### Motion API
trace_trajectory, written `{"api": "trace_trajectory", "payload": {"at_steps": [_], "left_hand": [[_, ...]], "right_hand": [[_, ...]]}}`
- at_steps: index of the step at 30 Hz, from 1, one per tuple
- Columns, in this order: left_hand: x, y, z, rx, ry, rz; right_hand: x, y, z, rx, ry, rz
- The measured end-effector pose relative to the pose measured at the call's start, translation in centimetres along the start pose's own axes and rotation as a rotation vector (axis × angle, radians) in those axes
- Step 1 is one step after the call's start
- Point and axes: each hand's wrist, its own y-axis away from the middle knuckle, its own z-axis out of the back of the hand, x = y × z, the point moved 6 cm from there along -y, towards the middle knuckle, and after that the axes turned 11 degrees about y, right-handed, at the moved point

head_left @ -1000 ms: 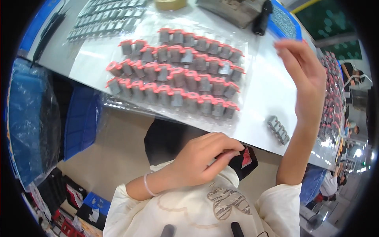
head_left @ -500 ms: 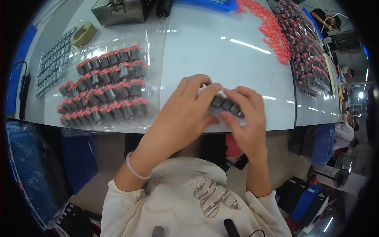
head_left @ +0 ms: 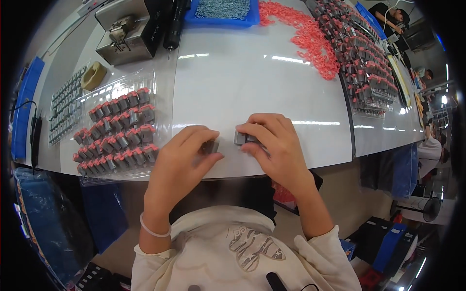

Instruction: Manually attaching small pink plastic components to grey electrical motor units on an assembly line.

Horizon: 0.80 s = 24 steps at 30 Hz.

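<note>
Just above the table's near edge, my left hand (head_left: 182, 157) pinches a small dark grey block-shaped part (head_left: 210, 146) between thumb and fingers. Facing it across a short gap, my right hand (head_left: 277, 148) is closed on similar grey block-shaped parts (head_left: 239, 138); its fingers partly cover them, so how many there are I cannot tell. To the left of my left hand lies a clear plastic tray (head_left: 154, 80) holding rows of grey block-shaped parts with pink clips (head_left: 116, 131) on them.
A metal fixture (head_left: 128, 36), an electric screwdriver (head_left: 174, 31) and a blue tray of small screws (head_left: 250, 20) stand at the back. Loose pink clips (head_left: 313, 46) are heaped back right, beside stacked trays of parts (head_left: 366, 68). A tape roll (head_left: 93, 76) lies at left.
My hands were together over a row of grey parts. Now they are apart, the left moved leftward with one part, the right holding others. The view has shifted, showing more of the table's back.
</note>
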Motion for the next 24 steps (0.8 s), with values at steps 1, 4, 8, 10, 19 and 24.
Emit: {"api": "trace_trajectory", "payload": {"at_steps": [1, 4, 8, 10, 19, 24], "left_hand": [[0.3, 0.2, 0.3, -0.023, 0.135, 0.036], [0.1, 2.2, 0.2, -0.17, 0.824, 0.252], [-0.3, 3.8, -1.5, -0.148, 1.107, 0.285], [0.1, 4.4, -2.1, -0.14, 1.109, 0.265], [0.8, 6.5, -1.2, -0.206, 1.132, 0.269], [0.6, 5.6, -1.7, -0.281, 1.107, 0.202]], "right_hand": [[-0.3, -0.2, 0.4, -0.013, -0.025, 0.014], [-3.2, -1.9, 2.8, -0.137, -0.033, 0.011], [-13.7, -6.0, 5.0, -0.219, 0.267, -0.121], [-17.1, -7.5, 5.1, -0.219, 0.448, -0.156], [-17.8, -10.2, 3.2, -0.115, 0.616, 0.012], [-15.0, -9.6, 3.9, -0.139, 0.401, 0.004]]}}
